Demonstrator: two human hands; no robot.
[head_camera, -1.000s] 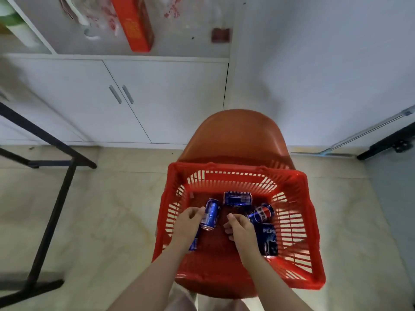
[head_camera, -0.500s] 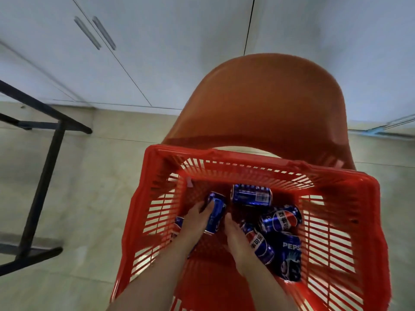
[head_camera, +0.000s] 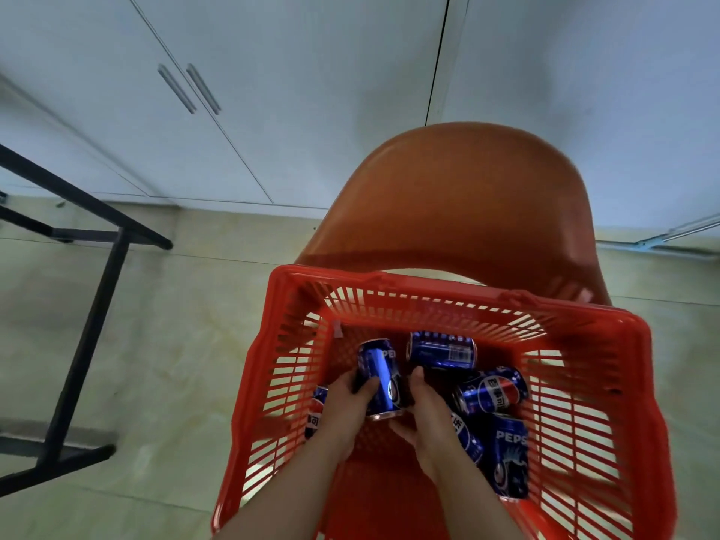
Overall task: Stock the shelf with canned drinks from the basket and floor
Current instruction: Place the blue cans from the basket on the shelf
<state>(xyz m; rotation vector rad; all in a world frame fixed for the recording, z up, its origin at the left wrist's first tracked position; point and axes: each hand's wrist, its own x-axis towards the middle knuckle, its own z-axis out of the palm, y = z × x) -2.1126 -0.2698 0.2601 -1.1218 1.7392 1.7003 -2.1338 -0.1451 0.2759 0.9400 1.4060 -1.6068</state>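
Inside the basket (head_camera: 643,344), the left hand (head_camera: 345,409) grips a blue can (head_camera: 380,378); the right hand (head_camera: 430,417) touches its base, grasp unclear. Other cans (head_camera: 491,391) crowd the basket's right side.

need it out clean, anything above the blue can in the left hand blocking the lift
Nothing visible does: the left hand grips the blue Pepsi can, uncovered inside the red plastic basket; the right hand sits beside it, not over it.

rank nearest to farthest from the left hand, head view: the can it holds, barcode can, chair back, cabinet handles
1. Held can, gripped by left hand
2. Barcode can, far end of basket
3. Chair back, behind it
4. Cabinet handles, upper left
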